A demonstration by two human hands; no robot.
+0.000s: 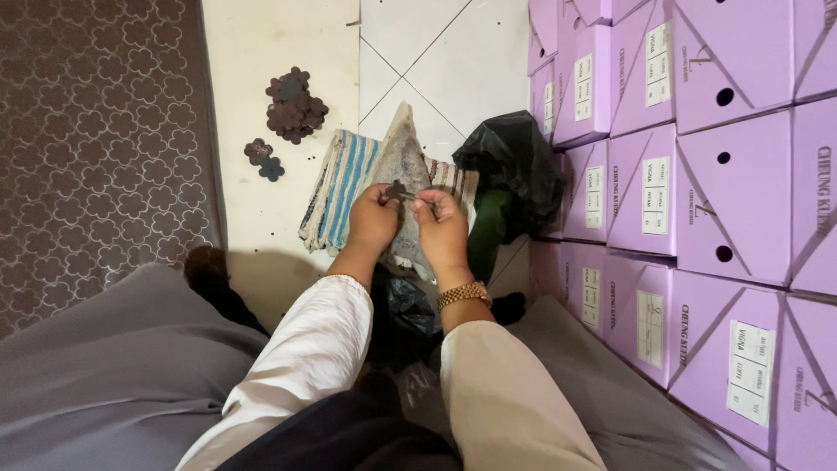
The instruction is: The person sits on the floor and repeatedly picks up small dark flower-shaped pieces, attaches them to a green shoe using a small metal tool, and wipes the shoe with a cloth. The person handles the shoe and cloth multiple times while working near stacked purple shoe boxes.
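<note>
Above the lap, the left hand [373, 216] and right hand [441, 225] pinch a small dark flower-shaped piece [399, 190] between closed fingertips over a striped cloth [342, 187], with a pile of similar pieces [294, 106] on the floor beyond.

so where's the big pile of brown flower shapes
In the head view, the pile lies on the pale floor, upper left of both hands, just above a smaller pair near the patterned carpet.

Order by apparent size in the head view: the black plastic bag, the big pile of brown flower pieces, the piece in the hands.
1. black plastic bag
2. big pile of brown flower pieces
3. piece in the hands, clearly smallest
</note>
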